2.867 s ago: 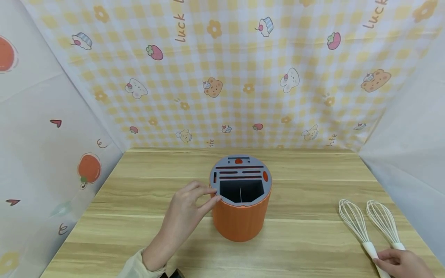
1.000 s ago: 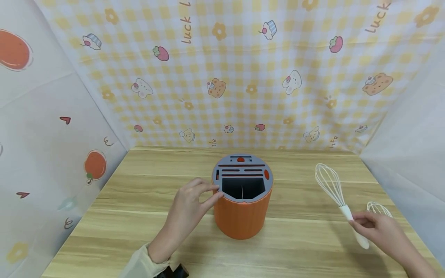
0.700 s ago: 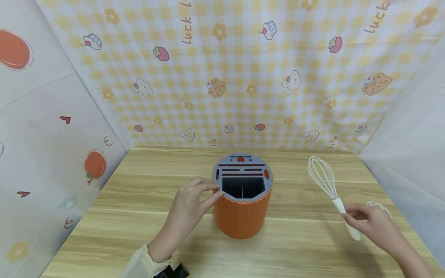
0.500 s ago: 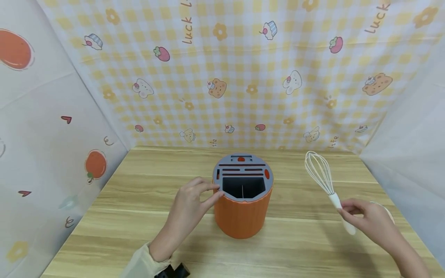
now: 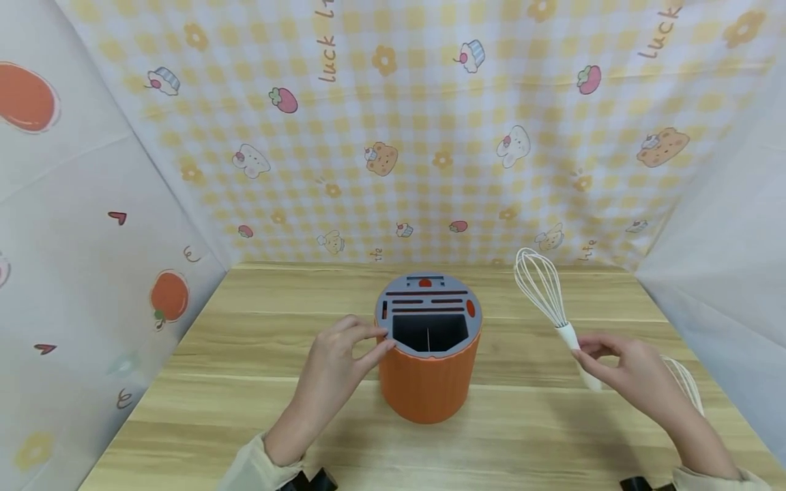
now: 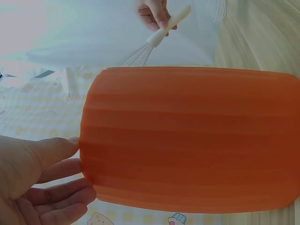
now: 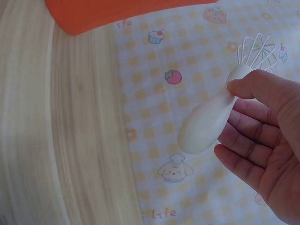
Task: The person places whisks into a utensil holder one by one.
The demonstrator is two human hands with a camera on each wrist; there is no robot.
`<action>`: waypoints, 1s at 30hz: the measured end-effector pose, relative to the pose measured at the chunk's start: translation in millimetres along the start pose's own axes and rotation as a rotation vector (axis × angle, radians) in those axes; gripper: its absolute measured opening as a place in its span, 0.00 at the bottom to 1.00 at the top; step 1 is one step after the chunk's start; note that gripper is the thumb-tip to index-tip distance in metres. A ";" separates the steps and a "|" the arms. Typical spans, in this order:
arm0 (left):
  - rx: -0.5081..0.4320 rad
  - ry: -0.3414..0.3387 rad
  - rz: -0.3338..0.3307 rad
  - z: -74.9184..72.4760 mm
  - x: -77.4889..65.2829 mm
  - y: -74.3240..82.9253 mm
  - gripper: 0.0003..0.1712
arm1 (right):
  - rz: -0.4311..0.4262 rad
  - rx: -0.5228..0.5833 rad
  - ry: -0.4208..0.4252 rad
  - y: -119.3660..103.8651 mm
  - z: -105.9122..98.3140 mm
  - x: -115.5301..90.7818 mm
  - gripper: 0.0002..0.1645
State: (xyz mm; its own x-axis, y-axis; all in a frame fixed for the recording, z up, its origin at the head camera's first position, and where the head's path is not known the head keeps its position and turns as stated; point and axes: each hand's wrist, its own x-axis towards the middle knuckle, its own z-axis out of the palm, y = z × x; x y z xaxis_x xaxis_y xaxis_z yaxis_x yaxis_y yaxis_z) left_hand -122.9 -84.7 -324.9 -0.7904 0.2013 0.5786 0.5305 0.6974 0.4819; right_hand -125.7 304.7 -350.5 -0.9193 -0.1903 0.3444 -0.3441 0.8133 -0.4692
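Note:
A ribbed orange utensil holder (image 5: 426, 389) stands upright on the wooden table, its grey slotted lid (image 5: 451, 349) having a dark divided opening at the front. My left hand (image 5: 334, 365) touches the lid's left front rim with thumb and forefinger tips; the left wrist view shows its other fingers loosely bent beside the orange wall (image 6: 187, 140). To the right of the holder, my right hand (image 5: 626, 368) pinches a white whisk (image 5: 543, 290) by its handle (image 7: 204, 124). The whisk is raised above the table, wires tilted up and away to the left.
A second white whisk (image 5: 684, 382) lies on the table at the right, partly hidden behind my right forearm. A yellow checked cloth (image 5: 424, 191) hangs behind the table (image 5: 276, 293), with pale sheets (image 5: 724, 239) at both sides.
My right hand has taken hold of one whisk, lifted it off the table and carried it left and farther from me. My left hand stays at the holder's rim.

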 end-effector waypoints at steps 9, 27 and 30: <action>0.008 -0.001 0.006 0.6 0.3 0.4 0.10 | -0.108 0.008 0.051 -13.8 8.4 14.9 0.09; 0.003 0.013 0.006 -0.6 -0.7 1.3 0.10 | -0.224 0.074 0.072 -40.3 12.5 41.8 0.09; 0.003 0.017 0.010 0.1 -1.1 1.1 0.10 | -0.234 0.078 0.077 -43.7 12.8 43.8 0.10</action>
State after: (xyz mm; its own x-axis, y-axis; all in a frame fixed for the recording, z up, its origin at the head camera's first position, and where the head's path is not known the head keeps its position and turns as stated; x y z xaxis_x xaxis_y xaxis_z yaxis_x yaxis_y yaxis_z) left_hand -121.5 -84.1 -325.0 -0.7799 0.1965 0.5943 0.5371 0.6975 0.4744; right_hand -153.4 253.8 -325.3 -0.7966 -0.3235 0.5106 -0.5624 0.7065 -0.4297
